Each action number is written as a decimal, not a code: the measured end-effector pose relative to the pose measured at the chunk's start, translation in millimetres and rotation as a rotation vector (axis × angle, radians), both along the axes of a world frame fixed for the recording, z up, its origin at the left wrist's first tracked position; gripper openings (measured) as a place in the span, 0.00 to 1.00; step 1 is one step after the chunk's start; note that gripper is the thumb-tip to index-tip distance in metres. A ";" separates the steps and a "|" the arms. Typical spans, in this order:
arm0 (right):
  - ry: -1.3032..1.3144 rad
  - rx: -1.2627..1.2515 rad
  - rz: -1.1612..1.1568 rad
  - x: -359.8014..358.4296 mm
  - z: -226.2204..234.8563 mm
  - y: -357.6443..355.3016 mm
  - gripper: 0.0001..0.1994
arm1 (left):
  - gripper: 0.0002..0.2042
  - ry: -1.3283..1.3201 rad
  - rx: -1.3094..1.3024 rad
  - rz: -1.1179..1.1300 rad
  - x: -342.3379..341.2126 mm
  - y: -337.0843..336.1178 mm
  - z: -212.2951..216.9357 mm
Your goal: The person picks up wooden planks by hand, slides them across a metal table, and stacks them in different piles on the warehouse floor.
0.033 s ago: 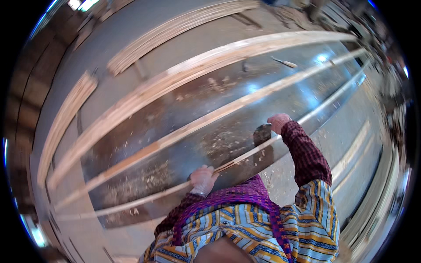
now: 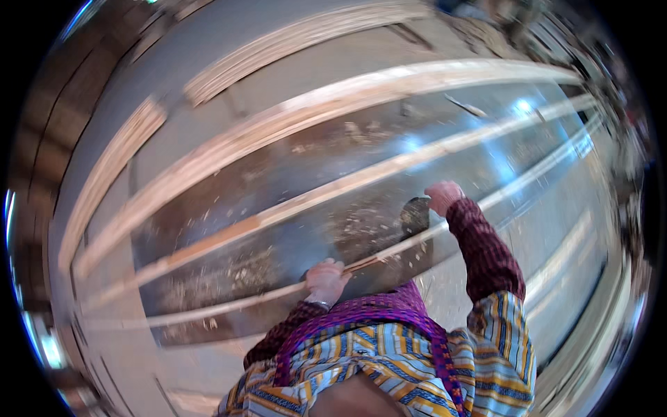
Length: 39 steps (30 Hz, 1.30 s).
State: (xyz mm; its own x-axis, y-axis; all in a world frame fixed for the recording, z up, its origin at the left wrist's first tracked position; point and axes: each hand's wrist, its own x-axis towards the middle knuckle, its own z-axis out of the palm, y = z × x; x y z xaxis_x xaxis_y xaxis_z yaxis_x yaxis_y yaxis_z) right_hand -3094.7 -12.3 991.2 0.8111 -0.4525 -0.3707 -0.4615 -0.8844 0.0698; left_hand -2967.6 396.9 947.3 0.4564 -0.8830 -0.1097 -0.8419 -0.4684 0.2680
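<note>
A thin pale wooden strip (image 2: 410,242) runs lengthwise along the near side of a dark, shiny work table (image 2: 299,247). My left hand (image 2: 325,281) is closed round this strip near my body, and a browner stretch of wood shows just right of the fingers. My right hand (image 2: 445,197) is farther right, its wrist crossing over the strip and its fingers curled just beyond it. What those fingers hold, if anything, is hidden. Beside them lies a dark rounded patch (image 2: 415,214); whether it is an object or a reflection I cannot tell.
Another wooden strip (image 2: 313,197) crosses the middle of the table, with long boards (image 2: 361,90) along its far side. Wood shavings (image 2: 240,271) litter the surface. A slim tool with a pale handle (image 2: 476,110) lies far right. More stacked boards (image 2: 292,40) are beyond.
The view has turned slightly, so the far right of the table sits lower and the left end higher. Both hands keep nearly the same places along the strip.
</note>
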 end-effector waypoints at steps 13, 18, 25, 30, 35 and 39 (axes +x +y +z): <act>-0.111 0.161 0.295 121.5 -36.6 12.6 0.39 | 0.13 0.067 0.394 0.395 -46.6 -28.0 34.1; -0.109 0.347 0.617 100.5 -44.3 -8.2 0.29 | 0.14 0.052 0.397 0.421 -42.7 -39.0 27.5; 0.051 0.316 0.902 22.1 -49.6 0.8 0.21 | 0.17 0.061 0.468 0.436 -34.2 -53.8 33.6; -0.016 0.251 0.841 -13.6 -56.9 -7.6 0.12 | 0.18 0.047 0.468 0.424 -48.9 -38.9 25.6; -0.069 0.328 0.677 -57.1 -62.6 -62.7 0.12 | 0.15 0.001 0.437 0.316 -35.0 -51.2 29.8; -0.103 0.330 0.537 -81.7 -28.9 -49.6 0.18 | 0.14 -0.124 0.337 0.288 -29.1 -54.0 4.6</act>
